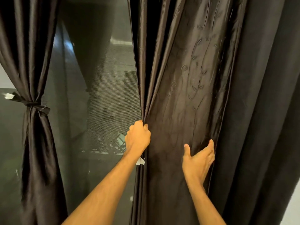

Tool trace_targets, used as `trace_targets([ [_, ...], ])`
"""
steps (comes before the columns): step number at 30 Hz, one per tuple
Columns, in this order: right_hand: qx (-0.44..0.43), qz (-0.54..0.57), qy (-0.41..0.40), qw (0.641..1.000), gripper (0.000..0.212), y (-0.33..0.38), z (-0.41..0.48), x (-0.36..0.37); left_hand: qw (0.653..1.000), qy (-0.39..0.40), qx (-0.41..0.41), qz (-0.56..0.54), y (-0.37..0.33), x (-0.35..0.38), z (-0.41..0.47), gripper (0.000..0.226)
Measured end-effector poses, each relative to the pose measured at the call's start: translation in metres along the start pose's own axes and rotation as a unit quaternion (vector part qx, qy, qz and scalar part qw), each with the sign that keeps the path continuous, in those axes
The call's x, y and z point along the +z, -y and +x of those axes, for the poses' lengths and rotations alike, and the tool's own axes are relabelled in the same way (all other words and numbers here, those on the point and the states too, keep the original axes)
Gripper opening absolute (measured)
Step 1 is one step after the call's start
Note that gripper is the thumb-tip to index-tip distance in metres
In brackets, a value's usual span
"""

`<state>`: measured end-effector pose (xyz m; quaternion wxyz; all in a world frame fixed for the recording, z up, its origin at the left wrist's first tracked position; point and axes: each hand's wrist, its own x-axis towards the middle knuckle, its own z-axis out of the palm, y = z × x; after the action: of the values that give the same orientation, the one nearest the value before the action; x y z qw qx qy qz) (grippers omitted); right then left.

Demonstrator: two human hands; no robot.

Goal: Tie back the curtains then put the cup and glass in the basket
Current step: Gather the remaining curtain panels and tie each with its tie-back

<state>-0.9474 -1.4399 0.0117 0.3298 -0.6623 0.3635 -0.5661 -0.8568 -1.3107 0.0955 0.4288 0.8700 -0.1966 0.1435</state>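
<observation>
1. Head view: curtains hang on both sides of a dark mesh window (100,95).
2. Left curtain (32,46), at the left edge, is gathered at its middle by a dark tie (32,103); a white tag (9,96) shows at the tie's left end, and the cloth flares out again below it.
3. Right curtain (186,78) hangs loose, in long folds, with faint stitched patterns on its middle panel. A plainer dark panel (267,95) hangs to its right.
4. Left hand (138,137) is clenched on the right curtain's left edge, bunching the folds into a pinch just above the knuckles; the thumb tip shows on the cloth side.
5. Small white tag (140,161) sits on that same edge, just below the left wrist.
6. Right hand (198,158) is further right and a little lower, palm toward the cloth, thumb spread wide. Its fingers (211,146) curl around a fold at the panel's right side; whether they grip it firmly or only cup it, I cannot tell.
7. Both forearms reach up from the near bottom edge, well apart.
8. Cup, glass and basket are out of view.
</observation>
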Motion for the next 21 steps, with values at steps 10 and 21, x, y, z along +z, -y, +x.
trace_targets([
  [10,-0.018,0.050,0.213,0.976,0.044,0.027,-0.010,0.016,1.000,-0.011,-0.010,0.003,-0.014,0.010,-0.009,0.027],
  [21,-0.199,-0.004,0.349,0.916,0.027,0.018,-0.030,0.049,1.000,0.001,-0.014,0.004,-0.039,0.016,-0.026,0.026],
])
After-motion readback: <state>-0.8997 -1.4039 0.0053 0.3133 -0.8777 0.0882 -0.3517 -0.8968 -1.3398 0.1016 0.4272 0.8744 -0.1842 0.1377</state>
